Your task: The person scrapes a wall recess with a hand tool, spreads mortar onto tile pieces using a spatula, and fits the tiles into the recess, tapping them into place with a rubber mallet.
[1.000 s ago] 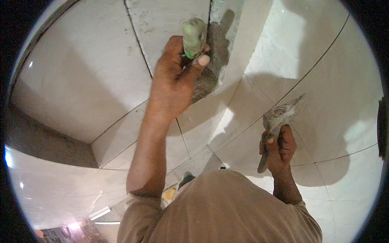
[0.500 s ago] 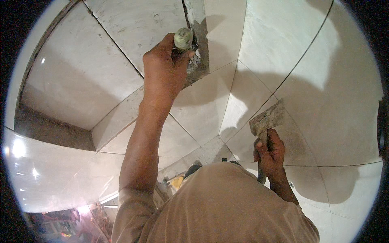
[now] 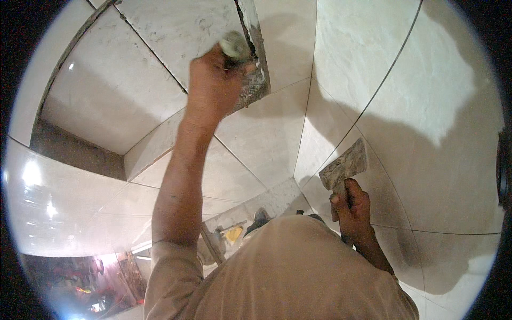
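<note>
My left hand (image 3: 216, 88) is closed around a tool with a rounded, pale greenish handle end (image 3: 234, 46). It works over the dark gap at the right edge of the pale tiled panel (image 3: 176, 32), beside a rough grey mortar strip (image 3: 256, 88). The tool's working end is hidden beneath the hand. Lower right, my right hand (image 3: 354, 210) grips a putty knife (image 3: 344, 165) by its handle. Its broad blade, smeared with grey mortar, points up and left, in front of the tiled wall.
A recessed dark ledge (image 3: 77, 152) borders the panel at left. Large pale tiles (image 3: 426, 176) cover the right wall, with shadows across them. A shoe (image 3: 259, 220) and a yellow scrap (image 3: 233, 234) show on the floor. Cluttered items (image 3: 80, 288) lie at lower left.
My left hand has shifted slightly left, and the handle it holds has tilted left. The putty knife in my right hand sits a little lower and left. The whole view has shifted somewhat.
</note>
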Motion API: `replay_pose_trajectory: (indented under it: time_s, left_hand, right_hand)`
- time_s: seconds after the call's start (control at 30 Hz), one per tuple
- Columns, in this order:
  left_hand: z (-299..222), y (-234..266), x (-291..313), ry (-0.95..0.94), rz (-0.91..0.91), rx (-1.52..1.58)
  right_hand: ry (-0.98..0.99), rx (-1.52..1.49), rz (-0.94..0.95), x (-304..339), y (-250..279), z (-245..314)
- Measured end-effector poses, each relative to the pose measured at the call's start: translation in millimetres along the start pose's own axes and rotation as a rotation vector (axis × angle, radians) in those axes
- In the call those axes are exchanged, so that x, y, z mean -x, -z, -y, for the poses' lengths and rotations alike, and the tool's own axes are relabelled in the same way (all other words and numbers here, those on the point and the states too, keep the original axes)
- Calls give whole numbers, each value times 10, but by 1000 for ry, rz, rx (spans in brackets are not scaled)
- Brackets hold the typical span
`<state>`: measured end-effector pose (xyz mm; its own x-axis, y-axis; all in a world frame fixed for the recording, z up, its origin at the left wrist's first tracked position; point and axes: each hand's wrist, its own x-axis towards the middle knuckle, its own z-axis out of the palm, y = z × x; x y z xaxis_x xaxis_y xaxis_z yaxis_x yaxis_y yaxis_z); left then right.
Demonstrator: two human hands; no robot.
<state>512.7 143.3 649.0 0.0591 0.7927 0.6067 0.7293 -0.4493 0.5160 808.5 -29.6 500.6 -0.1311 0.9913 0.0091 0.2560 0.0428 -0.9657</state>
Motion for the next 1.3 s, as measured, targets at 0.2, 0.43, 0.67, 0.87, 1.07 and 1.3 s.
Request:
replay_pose_trajectory:
  time_s: [0.2, 0.43, 0.67, 0.87, 1.07, 1.3]
  left_hand:
    - [-118, -58, 60, -62, -24, -71]
    - [-18, 99, 132, 3, -68, 9]
    - [-23, 345, 198, 64, -18, 161]
    - [-17, 467, 254, 80, 59, 72]
    - [126, 676, 346, 115, 83, 90]
    - [118, 715, 431, 0, 96, -72]
  right_hand:
    - [12, 21, 69, -44, 21, -41]
    - [47, 9, 103, -47, -29, 74]
    - [25, 26, 79, -70, -95, 87]
    - [-52, -13, 82, -62, -138, 71]
    - [-50, -64, 75, -65, -184, 23]
    - [-107, -56, 110, -67, -217, 73]
